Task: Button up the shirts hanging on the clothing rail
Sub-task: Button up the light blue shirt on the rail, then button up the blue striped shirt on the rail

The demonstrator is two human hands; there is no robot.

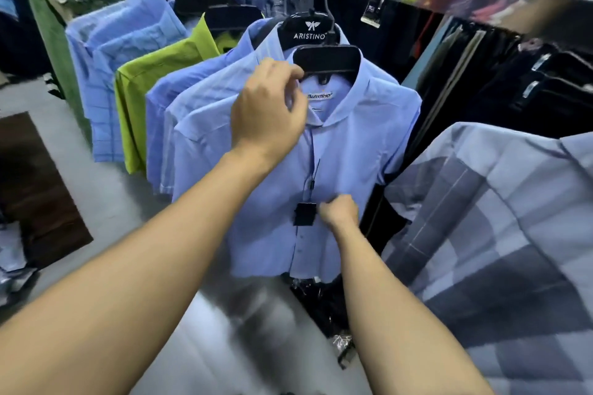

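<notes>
Left hand (268,109) is clenched on the collar of the pale blue short-sleeved shirt (353,144), right hand (338,212) on its placket. Pinched cloth is hidden beside a square black tag (305,214).

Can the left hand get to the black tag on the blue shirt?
Probably yes. The left hand is at the collar of the blue shirt; the black tag hangs uncovered lower down its front, with the right hand just beside it.
</notes>
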